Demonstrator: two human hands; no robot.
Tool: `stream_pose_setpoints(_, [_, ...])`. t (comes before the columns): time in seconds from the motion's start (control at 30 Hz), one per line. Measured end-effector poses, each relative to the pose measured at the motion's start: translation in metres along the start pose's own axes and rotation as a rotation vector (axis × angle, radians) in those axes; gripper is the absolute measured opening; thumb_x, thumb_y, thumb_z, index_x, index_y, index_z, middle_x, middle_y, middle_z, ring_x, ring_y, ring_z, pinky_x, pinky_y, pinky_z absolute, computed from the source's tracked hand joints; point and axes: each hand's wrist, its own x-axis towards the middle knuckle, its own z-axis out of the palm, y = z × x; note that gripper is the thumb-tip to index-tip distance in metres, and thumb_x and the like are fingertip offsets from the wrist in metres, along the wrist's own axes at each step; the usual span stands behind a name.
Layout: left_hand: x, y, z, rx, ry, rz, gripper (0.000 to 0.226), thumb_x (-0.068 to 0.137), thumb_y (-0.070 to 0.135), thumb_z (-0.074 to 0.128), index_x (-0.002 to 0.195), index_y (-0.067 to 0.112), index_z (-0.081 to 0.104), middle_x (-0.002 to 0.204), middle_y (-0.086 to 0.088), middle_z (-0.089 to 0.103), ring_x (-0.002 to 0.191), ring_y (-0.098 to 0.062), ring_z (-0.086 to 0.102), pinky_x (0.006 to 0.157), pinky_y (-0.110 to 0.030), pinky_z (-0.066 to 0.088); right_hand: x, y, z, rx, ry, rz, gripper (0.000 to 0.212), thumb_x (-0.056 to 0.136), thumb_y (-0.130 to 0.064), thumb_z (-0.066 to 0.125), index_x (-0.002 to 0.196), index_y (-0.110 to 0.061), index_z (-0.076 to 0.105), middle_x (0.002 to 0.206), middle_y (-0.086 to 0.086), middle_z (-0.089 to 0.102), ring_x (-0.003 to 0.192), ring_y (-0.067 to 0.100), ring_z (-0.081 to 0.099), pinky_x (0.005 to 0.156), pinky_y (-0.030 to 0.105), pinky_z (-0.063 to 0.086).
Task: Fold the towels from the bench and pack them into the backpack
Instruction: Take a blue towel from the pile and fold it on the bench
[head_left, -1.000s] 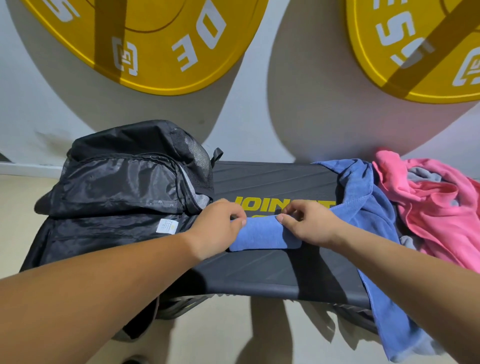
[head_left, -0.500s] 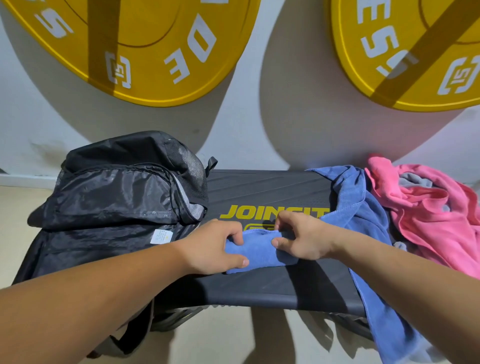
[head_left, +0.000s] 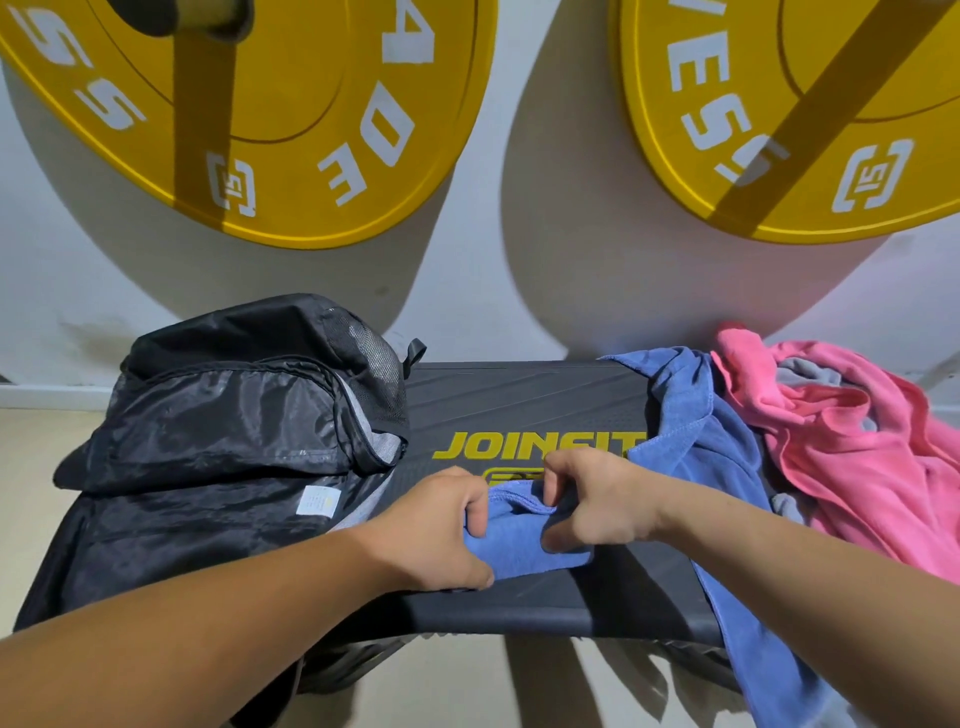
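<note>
On the bench, centre front, just below the yellow lettering, a folded blue towel lies between my two hands. Left grip: fingers curled over the towel's left end, thumb low along its near edge, holding it. Right grip: fingers hooked over the far edge, thumb pressed on the top face, also holding it. The backpack sits just to the left on the same bench, its flap laid back and grey lining showing at the mouth. Unfolded stock remains to the right: a long blue towel hanging off the near edge and a pink towel beyond it.

Assessment: the fold looks finished and the bundle is being secured for the move to the backpack. To do this well, both grips should clamp all layers together and lift the bundle level, so no layer slips open. It should then go flat into the mouth.

Compared with a second ago, the bundle was flatter and longer, with a grip at each end. It is now shorter and bunched at its far edge, and the grips are closer together. The backpack and loose towels lie as before.
</note>
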Motion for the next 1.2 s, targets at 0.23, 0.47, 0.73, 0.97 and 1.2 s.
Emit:
stream_pose_setpoints(0.23, [-0.003,0.001,-0.002,0.024,0.044,0.108,0.039,0.074,0.026,0.073,0.103,0.034,0.050,0.105,0.019,0.056,0.094,-0.007,0.052,0.082,-0.031,0.048,0.006,0.010,0.005,0.061,0.156,-0.069,0.044,0.072,-0.020,0.081,0.108,-0.026,0.057,0.099,-0.005,0.066,0.091,0.013,0.063,0.084,0.030,0.055])
stream_pose_setpoints(0.47, [-0.004,-0.010,0.009,0.605,0.010,0.335,0.051,0.092,0.041,0.041,0.140,0.021,0.043,0.137,-0.004,0.054,0.111,-0.029,0.056,0.090,-0.043,0.053,0.012,0.016,0.016,-0.285,0.159,-0.178,0.032,0.097,-0.032,0.053,0.124,-0.022,0.067,0.115,0.001,0.070,0.110,0.024,0.062,0.094,0.038,0.051])
stream_pose_setpoints(0.73, [-0.014,-0.002,-0.009,0.563,-0.050,0.247,0.040,0.095,0.029,0.048,0.135,0.022,0.048,0.119,-0.001,0.057,0.104,-0.025,0.050,0.088,-0.043,0.049,0.005,-0.006,0.011,-0.522,0.029,-0.209,0.046,0.080,-0.048,0.067,0.121,-0.029,0.059,0.108,-0.004,0.065,0.103,0.020,0.060,0.083,0.037,0.053])
stream_pose_setpoints(0.97, [-0.067,-0.023,-0.080,0.172,0.182,-0.022,0.033,0.085,0.032,0.054,0.115,0.026,0.065,0.103,-0.003,0.071,0.080,-0.011,0.051,0.087,-0.040,0.056,0.019,-0.068,0.026,-0.192,0.282,-0.229,0.059,0.090,-0.041,0.066,0.144,-0.027,0.047,0.131,-0.003,0.055,0.124,0.020,0.053,0.102,0.035,0.045])
stream_pose_setpoints(1.2, [-0.155,-0.083,-0.095,-0.114,0.462,-0.376,0.031,0.087,0.022,0.066,0.115,0.031,0.074,0.097,0.015,0.066,0.085,-0.006,0.058,0.079,-0.018,0.046,0.049,-0.127,0.053,-0.244,0.346,-0.315,0.047,0.091,-0.044,0.063,0.133,-0.026,0.057,0.122,-0.002,0.057,0.117,0.021,0.058,0.094,0.034,0.050])
